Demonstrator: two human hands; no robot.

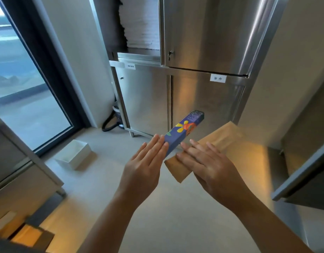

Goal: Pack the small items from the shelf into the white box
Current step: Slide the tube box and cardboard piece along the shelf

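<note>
My left hand (144, 163) holds the near end of a long purple box (183, 132) printed with a yellow flower. Its fingers lie straight along the box and the thumb is hidden under it. My right hand (206, 165) grips a flat tan packet (221, 141), fingers across its top. The packet points up and right and is blurred at its far end. Both items are in the air at mid-frame, side by side. The white box (73, 154) sits open and empty on the floor to the lower left, near the window.
A steel cabinet (146, 99) stands straight ahead, with labelled doors and a stack of white linen (139, 24) in its open upper shelf. A grey door edge (303, 172) juts in at right. A steel unit (20, 170) and brown cartons (26, 236) are at left.
</note>
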